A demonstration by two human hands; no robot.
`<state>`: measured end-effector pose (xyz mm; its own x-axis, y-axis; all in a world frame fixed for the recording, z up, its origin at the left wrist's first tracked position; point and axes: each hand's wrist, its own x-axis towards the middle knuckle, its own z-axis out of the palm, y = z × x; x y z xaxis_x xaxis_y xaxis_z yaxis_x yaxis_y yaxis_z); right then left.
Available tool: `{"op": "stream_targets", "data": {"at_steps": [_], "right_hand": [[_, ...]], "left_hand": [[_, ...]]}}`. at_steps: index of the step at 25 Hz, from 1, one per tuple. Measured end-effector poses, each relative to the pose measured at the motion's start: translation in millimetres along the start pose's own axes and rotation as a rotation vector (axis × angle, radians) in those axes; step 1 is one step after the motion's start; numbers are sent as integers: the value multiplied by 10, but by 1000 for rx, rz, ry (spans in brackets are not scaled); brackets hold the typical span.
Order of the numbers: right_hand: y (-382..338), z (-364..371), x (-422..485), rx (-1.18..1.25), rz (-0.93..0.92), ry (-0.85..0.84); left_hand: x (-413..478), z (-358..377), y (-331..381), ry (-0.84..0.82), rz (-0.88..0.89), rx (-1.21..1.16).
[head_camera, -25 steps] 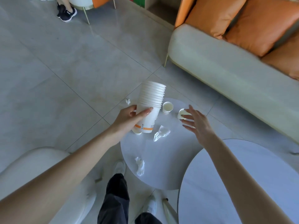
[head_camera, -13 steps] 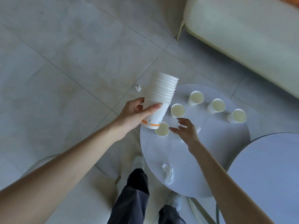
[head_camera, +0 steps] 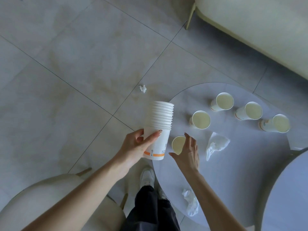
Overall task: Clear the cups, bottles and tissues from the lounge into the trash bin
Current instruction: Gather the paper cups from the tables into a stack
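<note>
A cream sofa (head_camera: 250,30) borders the tiled floor (head_camera: 66,64). On the round table (head_camera: 241,164) stand four open cups (head_camera: 200,120) in a loose row. The left hand (head_camera: 135,147) has its fingers clasped round a tall cup stack (head_camera: 158,124), held above the table's edge. The right hand (head_camera: 186,152) brackets a single cup (head_camera: 178,144) on the table between thumb and spread fingers; whether it is pinching the cup cannot be told. A crumpled tissue (head_camera: 216,145) lies just beside it.

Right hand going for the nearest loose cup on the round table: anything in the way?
Nothing visible. The right hand is at the nearest cup, thumb and forefinger either side of its rim. The crumpled tissue lies apart, to the hand's right.
</note>
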<state>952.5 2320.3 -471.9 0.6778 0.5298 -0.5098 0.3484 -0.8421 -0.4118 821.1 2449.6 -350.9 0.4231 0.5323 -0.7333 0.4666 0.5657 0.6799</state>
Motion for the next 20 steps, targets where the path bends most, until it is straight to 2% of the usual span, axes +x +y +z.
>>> {"op": "stream_targets", "data": {"at_steps": [3, 5, 8, 9, 10, 12, 15, 20], "right_hand": [[-11, 68, -3, 65, -3, 10], [-128, -59, 12, 157, 6, 79], [-432, -682, 138, 406, 77, 287], [-537, -958, 192, 517, 101, 303], [-631, -1223, 245, 657, 88, 276], [-801, -1641, 292, 884, -44, 108], [-985, -1850, 304, 884, -190, -84], [-1041, -1886, 317, 923, -144, -166]], "left_hand": [[27, -47, -65, 18, -47, -1], [17, -75, -58, 6, -40, 11], [23, -82, -50, -35, -2, 74], [24, -71, -45, -40, 11, 113], [26, -51, -45, -44, 26, 151], [11, -7, -35, -63, 52, 205], [0, 70, -1, -95, 80, 215], [16, 200, 73, -132, 121, 192]]}}
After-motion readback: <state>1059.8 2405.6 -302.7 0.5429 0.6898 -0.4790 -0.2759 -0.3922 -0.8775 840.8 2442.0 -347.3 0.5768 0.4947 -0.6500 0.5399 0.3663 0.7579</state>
